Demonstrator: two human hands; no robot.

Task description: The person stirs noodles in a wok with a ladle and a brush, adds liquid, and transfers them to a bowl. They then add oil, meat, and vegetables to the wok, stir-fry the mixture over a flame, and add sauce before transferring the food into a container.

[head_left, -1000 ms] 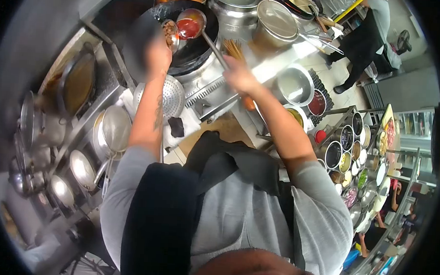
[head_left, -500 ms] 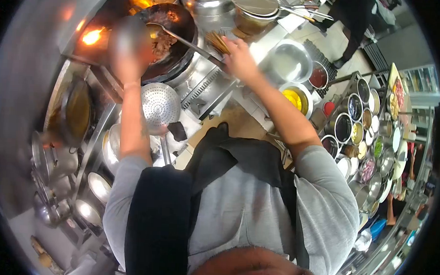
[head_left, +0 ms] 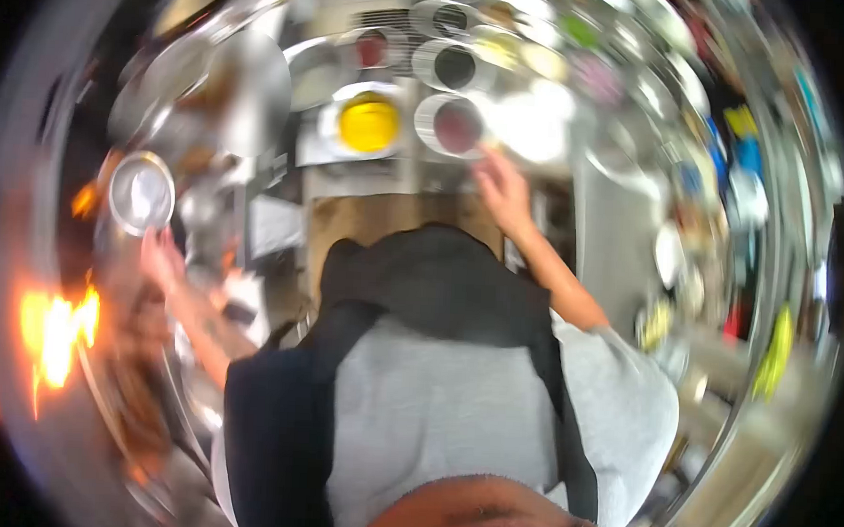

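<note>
At the far left, my left hand (head_left: 163, 260) is closed on the lower edge of a round, shiny metal bowl (head_left: 142, 193). My right hand (head_left: 505, 187) is stretched forward beside a round container with dark red contents (head_left: 456, 127). Its fingers look extended and hold nothing I can see. They are close to the container's rim, but motion blur hides whether they touch it. A container of bright yellow liquid (head_left: 369, 123) stands to the left of the red one.
Flames (head_left: 58, 332) burn at the left. Several round containers, one with dark contents (head_left: 452, 67), stand ahead and to the right. A grey metal counter (head_left: 616, 239) runs along the right. Brown floor (head_left: 353, 221) shows in front of my apron.
The view has swung right, away from the wok. My right hand has let go of the ladle and moved to the containers. My left hand with the metal bowl now shows farther left.
</note>
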